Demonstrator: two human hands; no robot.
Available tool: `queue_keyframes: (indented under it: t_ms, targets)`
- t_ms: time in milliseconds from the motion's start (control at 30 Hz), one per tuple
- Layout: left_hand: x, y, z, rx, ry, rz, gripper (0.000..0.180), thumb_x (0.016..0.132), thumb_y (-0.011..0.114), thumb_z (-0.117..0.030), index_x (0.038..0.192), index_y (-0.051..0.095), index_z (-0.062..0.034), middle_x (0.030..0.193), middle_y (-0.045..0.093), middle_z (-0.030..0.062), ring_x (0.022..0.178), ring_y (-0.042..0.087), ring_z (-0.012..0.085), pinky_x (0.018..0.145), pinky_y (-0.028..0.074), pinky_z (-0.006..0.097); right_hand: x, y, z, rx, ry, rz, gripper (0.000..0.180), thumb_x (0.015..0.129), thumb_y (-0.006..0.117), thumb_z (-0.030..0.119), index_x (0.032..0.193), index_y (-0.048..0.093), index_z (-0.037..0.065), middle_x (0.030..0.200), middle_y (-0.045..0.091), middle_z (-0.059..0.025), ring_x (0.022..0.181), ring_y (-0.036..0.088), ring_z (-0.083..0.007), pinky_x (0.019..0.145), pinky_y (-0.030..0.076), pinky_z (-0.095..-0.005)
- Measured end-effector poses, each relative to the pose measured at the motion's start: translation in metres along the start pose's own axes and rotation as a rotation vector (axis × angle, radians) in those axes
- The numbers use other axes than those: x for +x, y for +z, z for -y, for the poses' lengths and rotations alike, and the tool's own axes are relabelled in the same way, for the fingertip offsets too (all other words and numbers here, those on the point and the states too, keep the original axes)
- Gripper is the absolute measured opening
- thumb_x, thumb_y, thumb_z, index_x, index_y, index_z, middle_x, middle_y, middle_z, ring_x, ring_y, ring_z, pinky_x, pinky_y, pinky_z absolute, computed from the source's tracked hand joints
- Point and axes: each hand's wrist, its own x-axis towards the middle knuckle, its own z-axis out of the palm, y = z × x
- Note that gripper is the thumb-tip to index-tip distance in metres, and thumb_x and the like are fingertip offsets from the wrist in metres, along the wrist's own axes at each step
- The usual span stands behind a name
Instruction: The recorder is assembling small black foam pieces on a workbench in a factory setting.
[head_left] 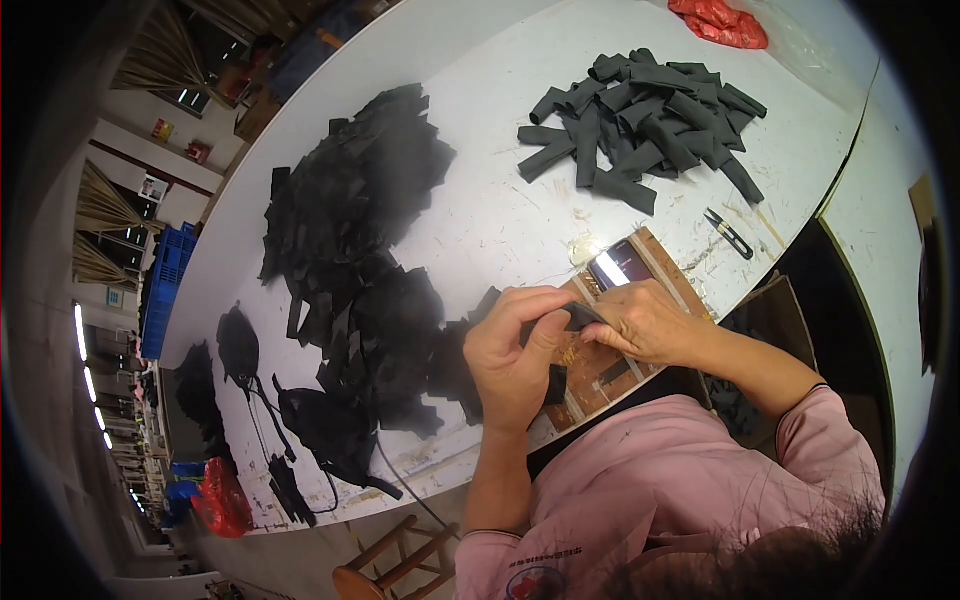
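Note:
A small dark grey fabric piece (580, 318) is pinched between my two hands above a brown wooden board (660, 262). My left hand (515, 345) holds its left end between thumb and fingers. At the other end, my right hand (640, 320) grips with thumb and fingertips closed. Part of the piece is hidden behind the fingers. Beyond my hands, a phone (618, 265) lies on the board. To the left spreads a large heap of flat black fabric pieces (350, 200), reaching close to my left wrist. Farther off to the right is a pile of dark grey fabric tubes (650, 125).
Black-handled thread snips (728, 233) lie right of the board. A red plastic bag (718, 22) sits at the table's far edge, another red bag (222, 497) at lower left. Black bags with straps (320, 415) rest on the table's left. A wooden stool (385, 570) stands below.

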Motion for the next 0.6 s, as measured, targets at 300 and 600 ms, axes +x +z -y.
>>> queue_keyframes:
  t_ms: [300, 600]
  targets:
    - [-0.013, -0.004, 0.009, 0.104, -0.044, -0.307, 0.011, 0.080, 0.053, 0.001, 0.091, 0.054, 0.0046, 0.081, 0.059, 0.0066, 0.074, 0.055, 0.0098, 0.069, 0.043, 0.020, 0.020, -0.031, 0.008, -0.102, -0.242, 0.075, 0.030, 0.077, 0.055, 0.031, 0.075, 0.056, 0.002, 0.058, 0.050, -0.0129, 0.054, 0.051, -0.0312, 0.049, 0.040, -0.0374]
    - [-0.097, -0.014, 0.073, 1.049, -0.149, -0.197, 0.033, 0.068, 0.063, -0.011, 0.096, 0.051, 0.0003, 0.096, 0.049, 0.0166, 0.087, 0.049, 0.0304, 0.074, 0.041, 0.036, 0.030, -0.053, -0.046, 0.466, 0.410, -0.531, 0.051, 0.087, 0.033, 0.046, 0.082, 0.055, 0.001, 0.055, 0.045, -0.0005, 0.050, 0.042, -0.0074, 0.052, 0.036, -0.0199]
